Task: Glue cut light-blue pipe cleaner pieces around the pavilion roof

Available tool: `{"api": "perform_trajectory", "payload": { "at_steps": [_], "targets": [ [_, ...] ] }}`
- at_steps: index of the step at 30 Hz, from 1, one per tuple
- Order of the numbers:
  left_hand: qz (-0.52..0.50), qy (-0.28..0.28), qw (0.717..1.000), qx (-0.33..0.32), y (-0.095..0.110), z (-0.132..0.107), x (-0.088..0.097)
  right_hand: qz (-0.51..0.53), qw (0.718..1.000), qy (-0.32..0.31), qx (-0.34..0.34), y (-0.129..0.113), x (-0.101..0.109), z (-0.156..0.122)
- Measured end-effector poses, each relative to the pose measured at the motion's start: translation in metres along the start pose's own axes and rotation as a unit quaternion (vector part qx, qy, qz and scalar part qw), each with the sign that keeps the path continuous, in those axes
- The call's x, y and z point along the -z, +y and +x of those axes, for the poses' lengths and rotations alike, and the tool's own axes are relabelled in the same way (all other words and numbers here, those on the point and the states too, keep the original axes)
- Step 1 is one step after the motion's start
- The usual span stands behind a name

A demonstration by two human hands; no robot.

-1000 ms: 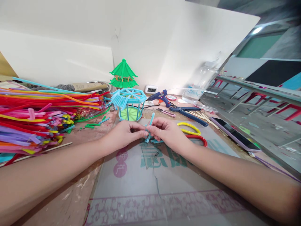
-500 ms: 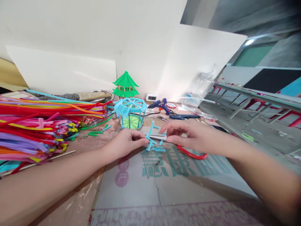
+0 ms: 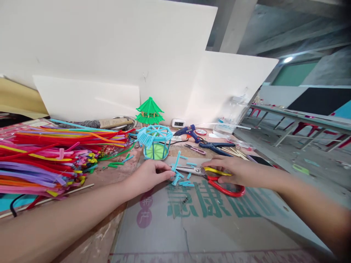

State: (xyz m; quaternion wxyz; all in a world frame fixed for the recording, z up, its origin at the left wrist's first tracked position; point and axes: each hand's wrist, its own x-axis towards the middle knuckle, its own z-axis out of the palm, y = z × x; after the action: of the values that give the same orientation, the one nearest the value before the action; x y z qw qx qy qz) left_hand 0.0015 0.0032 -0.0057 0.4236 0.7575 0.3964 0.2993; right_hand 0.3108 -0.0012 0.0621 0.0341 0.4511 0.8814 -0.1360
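Note:
My left hand (image 3: 152,175) pinches a short light-blue pipe cleaner piece (image 3: 177,160) upright between thumb and fingertips. Several more blue cut pieces (image 3: 186,184) lie just beside and below it on the board. My right hand (image 3: 231,170) is curled around the yellow handle of a pair of scissors (image 3: 225,188), whose red handle loop sticks out toward me. The scissors' metal blades point left, their tips close to the pinched piece. Behind my left hand stands a blue pipe cleaner frame (image 3: 166,149) with a green base and a bundle of blue pieces on its top.
Piles of coloured pipe cleaners (image 3: 52,160) fill the left side. At the back are a green pipe cleaner roof (image 3: 150,109), a small digital clock (image 3: 178,123), a blue glue gun (image 3: 189,132), pliers (image 3: 215,147) and a clear plastic jug (image 3: 233,113). A transparent ruler (image 3: 179,201) lies on the board.
My right hand has shifted right, from the scissors' blades to their handles, uncovering the pivot and yellow handle. My left hand keeps its pinch. The view has tilted up slightly.

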Motion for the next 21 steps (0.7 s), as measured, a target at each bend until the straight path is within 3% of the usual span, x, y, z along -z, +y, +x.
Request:
{"api": "perform_trajectory", "payload": {
  "at_steps": [5,10,17,21],
  "targets": [
    [0.012,0.005,1.000,0.012,0.000,0.000,0.000,0.003,0.999,0.012,0.036,0.004,-0.009,0.004],
    [0.012,0.012,1.000,0.018,0.003,-0.001,0.001,0.014,0.999,0.036,0.014,0.002,-0.015,0.006],
    [0.000,0.050,0.999,0.020,0.006,-0.002,0.003,0.016,0.998,0.045,-0.034,0.014,0.001,-0.001],
    [-0.002,0.061,0.998,0.027,0.007,-0.003,0.004,0.025,0.998,0.044,-0.028,0.018,0.009,-0.010]
  ]
}}
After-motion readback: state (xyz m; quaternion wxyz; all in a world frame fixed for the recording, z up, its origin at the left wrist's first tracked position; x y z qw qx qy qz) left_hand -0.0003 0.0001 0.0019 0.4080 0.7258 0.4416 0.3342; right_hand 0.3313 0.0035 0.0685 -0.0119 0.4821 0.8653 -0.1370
